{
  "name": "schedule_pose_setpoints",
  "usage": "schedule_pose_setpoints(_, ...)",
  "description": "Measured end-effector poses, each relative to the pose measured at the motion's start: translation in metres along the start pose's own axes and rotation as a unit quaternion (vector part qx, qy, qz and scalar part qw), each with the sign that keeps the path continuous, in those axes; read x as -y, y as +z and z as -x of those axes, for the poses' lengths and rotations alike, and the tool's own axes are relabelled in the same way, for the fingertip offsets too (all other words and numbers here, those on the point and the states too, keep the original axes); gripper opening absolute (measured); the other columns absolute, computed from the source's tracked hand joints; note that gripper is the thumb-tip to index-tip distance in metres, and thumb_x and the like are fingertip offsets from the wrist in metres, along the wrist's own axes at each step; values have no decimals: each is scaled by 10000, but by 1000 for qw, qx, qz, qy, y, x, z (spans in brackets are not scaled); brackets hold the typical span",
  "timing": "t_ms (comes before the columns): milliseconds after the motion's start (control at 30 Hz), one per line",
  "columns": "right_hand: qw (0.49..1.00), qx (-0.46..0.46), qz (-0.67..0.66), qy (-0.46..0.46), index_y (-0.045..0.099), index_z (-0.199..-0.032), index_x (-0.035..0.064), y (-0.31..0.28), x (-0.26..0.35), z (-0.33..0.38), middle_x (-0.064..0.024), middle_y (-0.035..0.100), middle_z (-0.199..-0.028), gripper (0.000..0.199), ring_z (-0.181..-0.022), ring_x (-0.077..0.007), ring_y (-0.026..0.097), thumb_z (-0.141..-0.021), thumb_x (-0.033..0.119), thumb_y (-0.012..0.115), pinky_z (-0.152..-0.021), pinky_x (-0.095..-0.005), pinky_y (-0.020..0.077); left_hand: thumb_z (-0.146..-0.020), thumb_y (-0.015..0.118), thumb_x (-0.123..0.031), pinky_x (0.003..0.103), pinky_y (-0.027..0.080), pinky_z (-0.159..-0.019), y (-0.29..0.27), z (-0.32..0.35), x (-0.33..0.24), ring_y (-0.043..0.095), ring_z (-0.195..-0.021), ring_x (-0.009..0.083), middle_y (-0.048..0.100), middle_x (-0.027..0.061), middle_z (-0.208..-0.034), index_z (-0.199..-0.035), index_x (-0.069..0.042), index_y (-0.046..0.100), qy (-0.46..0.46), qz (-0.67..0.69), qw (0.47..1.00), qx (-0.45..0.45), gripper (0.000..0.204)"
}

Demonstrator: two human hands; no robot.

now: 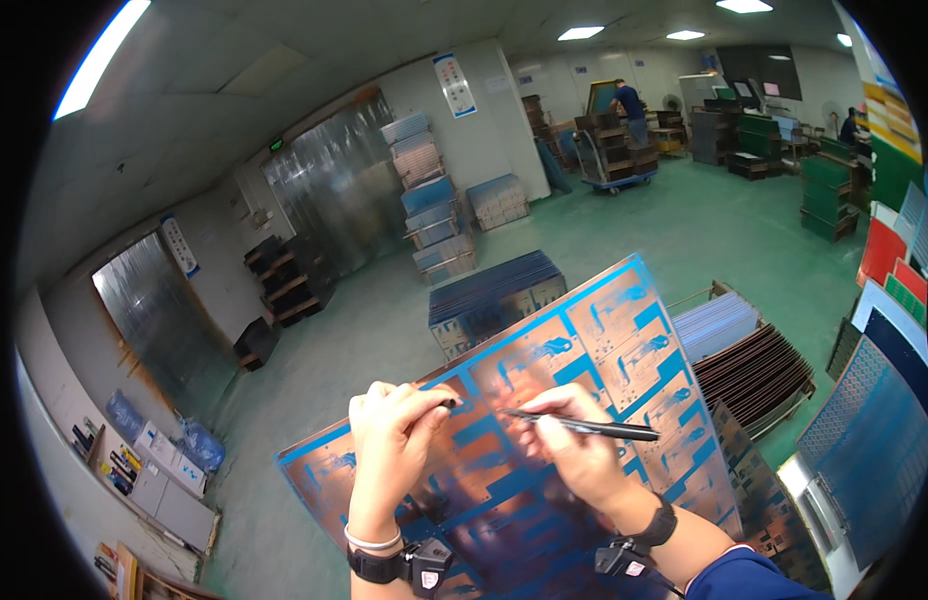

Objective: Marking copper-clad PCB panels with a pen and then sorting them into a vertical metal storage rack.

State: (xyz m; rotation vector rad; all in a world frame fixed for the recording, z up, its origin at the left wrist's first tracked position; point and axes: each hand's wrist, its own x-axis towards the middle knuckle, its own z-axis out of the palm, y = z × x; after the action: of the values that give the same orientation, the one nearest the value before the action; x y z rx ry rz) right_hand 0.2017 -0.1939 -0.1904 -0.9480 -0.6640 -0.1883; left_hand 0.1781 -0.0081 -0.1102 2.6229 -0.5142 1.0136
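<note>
A large copper-coloured circuit board panel (624, 340) with blue patterns is tilted up in front of me. Over its middle, my right hand (582, 455) grips a slim black marker pen (614, 430), its tip pointing left. My left hand (389, 430) is closed in a pinch on a small black pen cap (448, 403), a short way left of the pen's tip. Both hands are in front of the panel's upper half; whether either touches its surface I cannot tell. What supports the panel's lower edge is hidden.
Beyond the panel stands a stack of dark boards (499, 295). A rack of brown-edged panels (754, 375) is at the right, near a leaning blue perforated sheet (874, 450). Farther off, a person (629, 105) stands by a loaded cart (616, 182). White boxes (169, 465) line the left wall.
</note>
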Motion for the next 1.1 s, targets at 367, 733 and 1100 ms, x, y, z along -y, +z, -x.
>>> schedule_pose_setpoints(367,998,61,36,-1,479,-986,11,28,4,-13,-98,620,-903,140,-782,-97,614,-906,109,539,-655,-219,512,-710,697,-147,332,300,-751,-12,2,-12,467,-758,180,584,-38,-710,-849,-175,704,37,-13,999,-12,142)
schedule_pose_setpoints(733,992,36,110,-58,533,-963,4,42,-8,-23,-31,585,-814,144,-667,-40,545,-891,113,593,-535,-189,428,-702,672,-86,342,311,-795,-16,4,-13,497,-817,208,677,-2,-831,-820,-89,670,43,-28,999,-12,118)
schedule_pose_setpoints(1100,988,6,148,-39,496,-855,8,39,-6,-30,-143,581,-703,166,-681,-271,610,-871,154,574,-590,-355,440,-696,649,-60,342,315,-812,-3,5,-11,495,-834,220,643,22,-785,-845,-68,675,38,-29,999,-15,151)
